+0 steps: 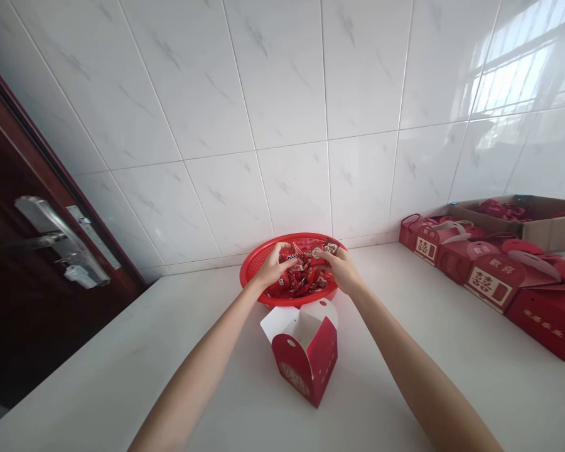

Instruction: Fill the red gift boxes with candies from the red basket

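My left hand [274,267] is over the left side of a red plastic basket [248,267], its fingers pinched on a red wrapped candy [290,255]. At the basket's right side, my right hand [343,269] grips a dark-and-white wrapped candy [330,247] between thumb and fingers. Many red-wrapped candies [306,282] lie in the basket below both hands. In front of it, between my forearms, stands a red gift box [324,358] with its top flaps spread apart. The part of its white inside that shows has nothing in it.
Several red gift boxes [492,282] stand in a row on the right of the white table [207,358]. Behind them is a cardboard carton [550,229] with red items inside. A tiled wall [216,125] borders the table's back; a dark door [28,282] is at left.
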Demonstrator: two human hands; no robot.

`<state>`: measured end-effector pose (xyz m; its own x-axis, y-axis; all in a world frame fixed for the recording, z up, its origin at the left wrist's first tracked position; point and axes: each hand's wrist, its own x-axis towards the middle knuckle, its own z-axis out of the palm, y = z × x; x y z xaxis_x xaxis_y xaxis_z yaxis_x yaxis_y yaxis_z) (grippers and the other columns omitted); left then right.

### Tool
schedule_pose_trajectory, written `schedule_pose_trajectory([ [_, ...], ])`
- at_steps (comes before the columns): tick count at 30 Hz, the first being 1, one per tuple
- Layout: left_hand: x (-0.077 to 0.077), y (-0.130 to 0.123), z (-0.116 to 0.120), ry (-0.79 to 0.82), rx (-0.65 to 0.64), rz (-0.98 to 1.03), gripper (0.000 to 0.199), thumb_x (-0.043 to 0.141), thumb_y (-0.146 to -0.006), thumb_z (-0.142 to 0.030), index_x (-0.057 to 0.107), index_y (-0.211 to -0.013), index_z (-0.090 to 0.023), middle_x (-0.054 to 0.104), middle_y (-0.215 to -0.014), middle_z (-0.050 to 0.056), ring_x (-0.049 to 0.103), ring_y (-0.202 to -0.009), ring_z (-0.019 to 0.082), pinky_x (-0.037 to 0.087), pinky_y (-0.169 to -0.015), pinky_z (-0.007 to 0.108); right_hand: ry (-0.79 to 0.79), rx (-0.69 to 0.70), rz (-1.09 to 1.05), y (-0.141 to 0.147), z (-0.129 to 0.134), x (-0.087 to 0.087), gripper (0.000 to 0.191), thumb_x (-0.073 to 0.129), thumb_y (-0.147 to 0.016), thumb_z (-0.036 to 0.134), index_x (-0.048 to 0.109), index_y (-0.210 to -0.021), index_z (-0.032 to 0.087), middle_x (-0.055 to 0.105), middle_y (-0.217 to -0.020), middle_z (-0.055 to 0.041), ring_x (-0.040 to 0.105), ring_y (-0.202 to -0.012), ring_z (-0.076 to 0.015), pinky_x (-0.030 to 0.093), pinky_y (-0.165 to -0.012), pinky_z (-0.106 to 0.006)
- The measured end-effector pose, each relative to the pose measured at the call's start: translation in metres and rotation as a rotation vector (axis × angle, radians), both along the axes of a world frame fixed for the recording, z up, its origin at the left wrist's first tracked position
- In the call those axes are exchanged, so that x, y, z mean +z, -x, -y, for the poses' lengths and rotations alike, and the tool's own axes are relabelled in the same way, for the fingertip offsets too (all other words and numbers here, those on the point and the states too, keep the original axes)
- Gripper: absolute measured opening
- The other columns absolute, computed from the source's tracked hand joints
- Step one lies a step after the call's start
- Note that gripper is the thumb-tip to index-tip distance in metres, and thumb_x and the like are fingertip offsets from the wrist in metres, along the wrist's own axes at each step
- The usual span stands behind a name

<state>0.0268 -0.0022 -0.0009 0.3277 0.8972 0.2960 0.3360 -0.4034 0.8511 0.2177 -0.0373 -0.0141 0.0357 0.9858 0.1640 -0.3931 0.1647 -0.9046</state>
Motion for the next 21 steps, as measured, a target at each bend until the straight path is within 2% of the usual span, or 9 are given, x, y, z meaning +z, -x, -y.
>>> schedule_pose_trajectory([
  [2, 0.001, 0.000, 0.000, -0.006, -0.008, 0.007, 0.038, 0.067, -0.080, -0.038, 0.057, -0.113, -0.022, 0.067, -0.120, 0.006, 0.066, -0.106, 0.023, 0.050, -0.092, 0.036, 0.000, 0.001, 0.003, 0.000, 0.000, 0.000, 0.026, 0.078, -0.063, 0.032, 0.062, -0.079, 0.020, 0.070, -0.079, -0.0011, 0.069, -0.075, -0.0191, 0.057, -0.070, -0.031],
  [4, 0.001, 0.000, -0.001, -0.007, -0.031, 0.001, 0.037, 0.070, -0.077, -0.040, 0.064, -0.108, -0.020, 0.069, -0.119, 0.007, 0.063, -0.113, 0.027, 0.049, -0.096, 0.037, -0.009, 0.005, 0.010, 0.000, 0.001, 0.000, 0.026, 0.079, -0.062, 0.033, 0.063, -0.079, 0.020, 0.070, -0.078, -0.0010, 0.069, -0.076, -0.0194, 0.057, -0.070, -0.031],
  [9, 0.002, 0.000, -0.003, 0.006, -0.042, 0.013, 0.042, 0.075, -0.069, -0.041, 0.071, -0.106, -0.020, 0.071, -0.120, 0.007, 0.061, -0.118, 0.030, 0.046, -0.102, 0.040, -0.024, 0.018, 0.033, -0.001, 0.001, 0.000, 0.024, 0.079, -0.064, 0.035, 0.065, -0.076, 0.020, 0.071, -0.081, -0.0025, 0.068, -0.078, -0.0198, 0.057, -0.073, -0.033],
  [15, 0.003, 0.002, -0.002, 0.000, -0.124, 0.086, 0.043, 0.078, -0.068, -0.040, 0.074, -0.105, -0.019, 0.072, -0.117, 0.009, 0.064, -0.114, 0.030, 0.049, -0.100, 0.042, -0.034, 0.041, 0.061, -0.001, 0.003, 0.002, 0.018, 0.077, -0.067, 0.034, 0.068, -0.072, 0.020, 0.071, -0.078, -0.0025, 0.067, -0.077, -0.0191, 0.054, -0.067, -0.030],
  [18, 0.002, 0.003, -0.003, 0.038, -0.098, 0.114, 0.050, 0.085, -0.062, -0.039, 0.073, -0.106, -0.019, 0.071, -0.118, 0.009, 0.064, -0.113, 0.030, 0.051, -0.096, 0.042, -0.056, 0.112, 0.132, -0.002, 0.009, 0.005, 0.018, 0.075, -0.070, 0.037, 0.070, -0.075, 0.020, 0.072, -0.078, -0.0018, 0.066, -0.073, -0.0175, 0.053, -0.067, -0.029],
  [21, 0.001, 0.004, -0.005, 0.075, -0.099, 0.080, 0.048, 0.088, -0.058, -0.042, 0.075, -0.098, -0.020, 0.074, -0.108, 0.007, 0.066, -0.105, 0.028, 0.052, -0.092, 0.039, -0.083, 0.164, 0.198, -0.003, 0.013, 0.008, 0.021, 0.075, -0.070, 0.039, 0.072, -0.078, 0.019, 0.073, -0.080, -0.0020, 0.066, -0.075, -0.0177, 0.053, -0.071, -0.030],
])
